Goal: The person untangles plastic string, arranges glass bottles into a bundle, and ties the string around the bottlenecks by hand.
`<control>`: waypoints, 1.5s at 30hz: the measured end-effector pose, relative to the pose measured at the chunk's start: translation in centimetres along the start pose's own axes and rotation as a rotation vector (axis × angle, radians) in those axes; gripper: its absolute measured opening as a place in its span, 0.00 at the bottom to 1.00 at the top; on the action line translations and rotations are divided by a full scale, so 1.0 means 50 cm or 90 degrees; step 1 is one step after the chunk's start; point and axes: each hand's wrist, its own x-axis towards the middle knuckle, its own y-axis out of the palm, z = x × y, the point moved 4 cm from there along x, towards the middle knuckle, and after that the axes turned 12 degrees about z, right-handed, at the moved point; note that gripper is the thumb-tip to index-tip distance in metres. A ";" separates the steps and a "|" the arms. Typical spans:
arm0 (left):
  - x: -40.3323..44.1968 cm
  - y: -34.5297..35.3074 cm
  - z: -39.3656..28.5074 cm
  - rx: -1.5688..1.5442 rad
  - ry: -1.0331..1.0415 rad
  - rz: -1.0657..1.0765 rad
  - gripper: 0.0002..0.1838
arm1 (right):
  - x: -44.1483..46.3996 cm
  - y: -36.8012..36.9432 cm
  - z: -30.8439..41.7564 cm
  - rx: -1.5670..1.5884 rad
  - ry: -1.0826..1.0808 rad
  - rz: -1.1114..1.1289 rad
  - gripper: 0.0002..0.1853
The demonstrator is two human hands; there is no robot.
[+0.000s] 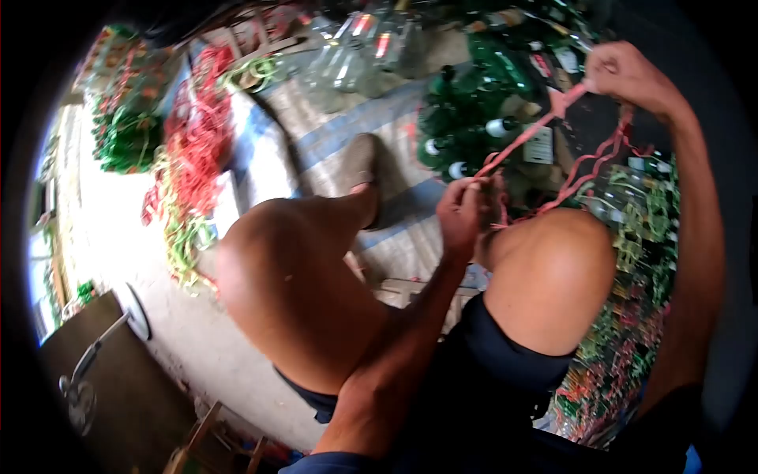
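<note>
A strip of pink plastic twine (525, 136) runs taut between my two hands, slanting up to the right. Its lower end is pinched in my left hand (462, 212), in front of my right knee. Higher up, at the upper right, my right hand (628, 77) is closed around the other end, near a knot or bunched part. A loose length of the same twine hangs below my right hand and curves back towards the knee. Green glass bottles (483, 101) lie close together behind the stretched twine.
Clear bottles (355, 59) lie at the back on a striped woven sheet (328, 154). A tangled heap of red twine (197, 130) is on the left, beside a tied bundle of bottles (122, 110). More bottles and green twine (636, 229) stretch along the right. A metal-stemmed object (99, 347) stands lower left.
</note>
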 end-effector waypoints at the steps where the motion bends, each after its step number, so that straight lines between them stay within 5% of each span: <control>1: 0.000 -0.002 0.004 -0.017 -0.011 0.010 0.10 | 0.005 0.001 0.035 0.080 0.095 0.023 0.13; 7: -0.006 -0.025 0.004 -0.065 -0.038 -0.028 0.08 | 0.139 0.059 0.055 -0.005 -0.106 -0.146 0.10; 17: -0.001 -0.043 -0.010 -0.076 -0.037 -0.114 0.10 | 0.297 0.164 0.090 0.000 -0.192 -0.233 0.11; 38: 0.033 -0.066 -0.006 -0.027 0.014 -0.189 0.12 | 0.481 0.218 0.022 -0.117 -0.116 -0.224 0.16; 41: 0.035 -0.068 -0.005 -0.011 0.008 -0.194 0.13 | 0.483 0.194 0.033 -0.085 -0.019 -0.094 0.16; 42: 0.035 -0.068 -0.006 -0.001 0.013 -0.192 0.13 | 0.497 0.196 0.020 -0.136 0.019 -0.037 0.23; 45: 0.046 -0.068 -0.007 0.012 0.022 -0.190 0.13 | 0.493 0.201 -0.004 -0.093 -0.018 -0.151 0.18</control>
